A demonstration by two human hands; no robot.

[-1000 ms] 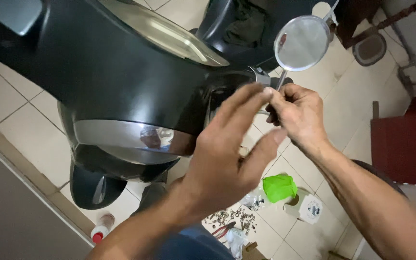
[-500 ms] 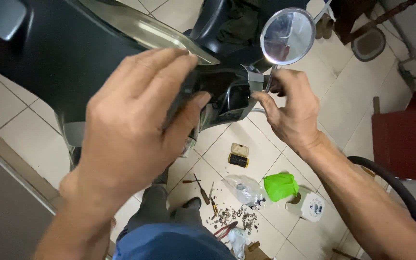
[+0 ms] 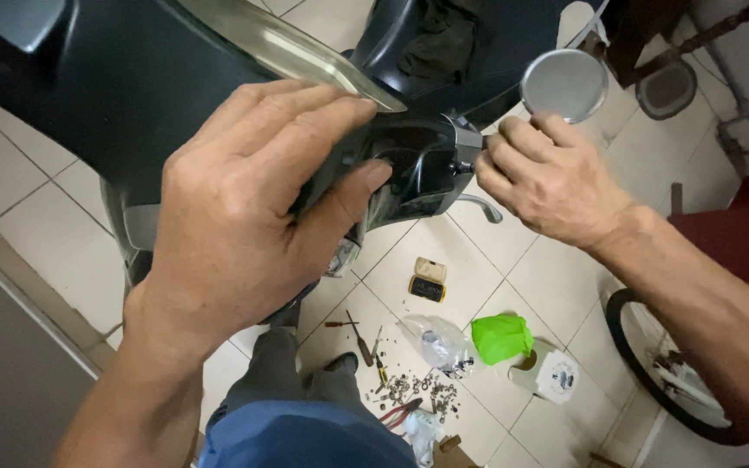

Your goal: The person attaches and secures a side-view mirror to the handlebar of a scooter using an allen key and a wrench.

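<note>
**Both hands at the scooter's handlebar housing**

The left hand [image 3: 236,217] lay spread over the dark handlebar housing [image 3: 418,169], fingers apart, thumb at its open edge. The right hand [image 3: 548,178] was closed around the stem below the round mirror [image 3: 563,84]. Below, loose screws [image 3: 418,390], a screwdriver [image 3: 359,340] and a green cloth [image 3: 500,336] crowded the tiled floor [image 3: 470,251].

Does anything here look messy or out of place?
Yes. Small screws and bolts lie scattered loose on the floor tiles, beside screwdrivers and a clear plastic bag. The handlebar housing looks open, with its inside parts showing.
</note>
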